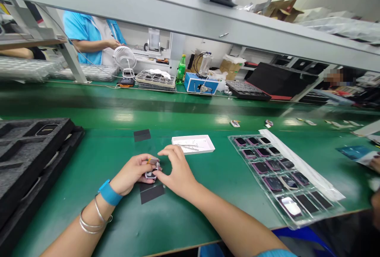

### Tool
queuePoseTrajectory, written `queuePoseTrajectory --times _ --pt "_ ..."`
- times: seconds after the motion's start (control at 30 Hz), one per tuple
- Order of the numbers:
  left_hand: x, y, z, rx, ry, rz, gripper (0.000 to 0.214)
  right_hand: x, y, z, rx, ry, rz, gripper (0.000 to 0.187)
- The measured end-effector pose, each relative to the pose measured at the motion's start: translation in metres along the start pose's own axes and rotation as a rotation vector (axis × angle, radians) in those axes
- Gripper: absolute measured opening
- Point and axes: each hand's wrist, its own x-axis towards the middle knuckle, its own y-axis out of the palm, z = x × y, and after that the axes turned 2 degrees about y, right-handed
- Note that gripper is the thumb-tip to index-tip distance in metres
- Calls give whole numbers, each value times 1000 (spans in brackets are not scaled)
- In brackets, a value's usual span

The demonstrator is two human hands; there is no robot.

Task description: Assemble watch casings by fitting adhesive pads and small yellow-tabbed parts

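Note:
My left hand [139,171] is closed around a small smartwatch case [151,175], which has a pale metal rim and a dark inside. A silvery flat piece with an orange-yellow edge [152,161] stands up at its top, beside my left fingers. My right hand [175,170] is at the case's right side, its thumb tip at the rim and its fingers apart and raised. Beneath the hands lies a black mat piece [152,193]. Just beyond them, a white shallow tray [208,149] holds tweezers [189,146] and tiny dark parts.
On the right, a clear blister tray [267,193] holds several dark watch screens, beside a white wrapped strip [308,170]. Black foam trays [63,158] stand at the left. A black card [142,135] lies farther back. Across the bench are a co-worker [89,35] and a white fan [124,57].

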Motion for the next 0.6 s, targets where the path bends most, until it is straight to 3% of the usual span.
queuePoseTrajectory --times 0.07,0.2,0.43,0.6 --pt "0 1 1 18 -5 13 30 3 -4 -1 119 106 37 43" --pt "2 1 4 22 -4 58 27 7 -5 -2 162 166 98 5" --pt "1 -3 2 -96 7 195 32 7 -4 0 163 157 2 4" --pt "2 2 5 16 48 108 31 5 -2 0 129 123 7 4"
